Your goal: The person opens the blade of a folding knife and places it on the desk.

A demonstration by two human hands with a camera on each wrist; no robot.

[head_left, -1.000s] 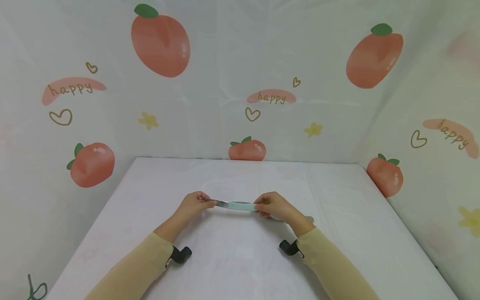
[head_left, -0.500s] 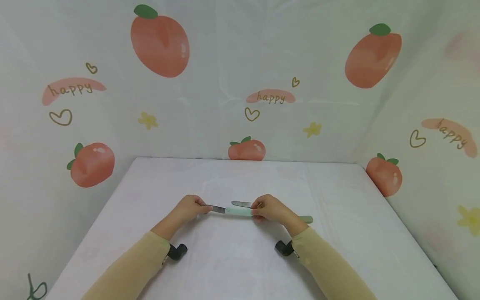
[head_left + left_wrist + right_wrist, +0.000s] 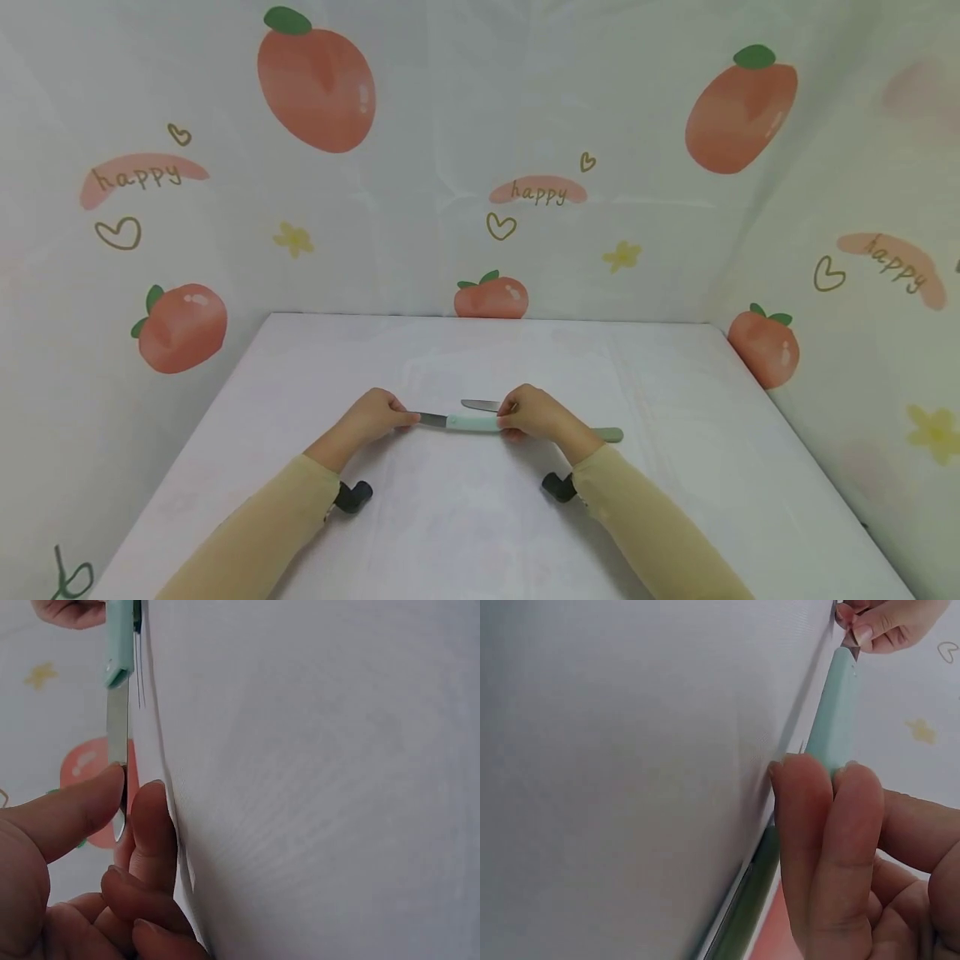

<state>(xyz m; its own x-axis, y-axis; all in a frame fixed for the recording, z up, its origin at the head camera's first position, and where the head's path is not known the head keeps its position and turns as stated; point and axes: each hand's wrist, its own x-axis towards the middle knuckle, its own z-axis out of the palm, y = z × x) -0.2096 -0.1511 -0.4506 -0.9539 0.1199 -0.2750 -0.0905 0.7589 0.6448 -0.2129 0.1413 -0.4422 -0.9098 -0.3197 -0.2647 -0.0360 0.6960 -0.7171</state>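
A knife with a mint-green handle [image 3: 472,423] spans both hands near the tabletop. My left hand [image 3: 375,417] pinches the tip end of its steel blade [image 3: 117,720] between thumb and index finger. The far end of the handle is in the fingers of my right hand [image 3: 534,412], which cover it. Behind lies a second knife, with its blade tip [image 3: 478,406] left of my right hand and its darker green handle [image 3: 609,435] emerging on the right. My right hand and forearm hide its middle. In the right wrist view, its green handle [image 3: 754,900] runs below my fingers.
The table [image 3: 465,533] has a white cover. A white cloth [image 3: 420,167] printed with peaches, hearts and "happy" stands around its back and sides. Each wrist carries a small black camera [image 3: 352,497].
Both hands have moved slightly left and the mint-handled knife has come lower. The second knife's blade now shows behind it. Both hands keep hold of the mint-handled knife.
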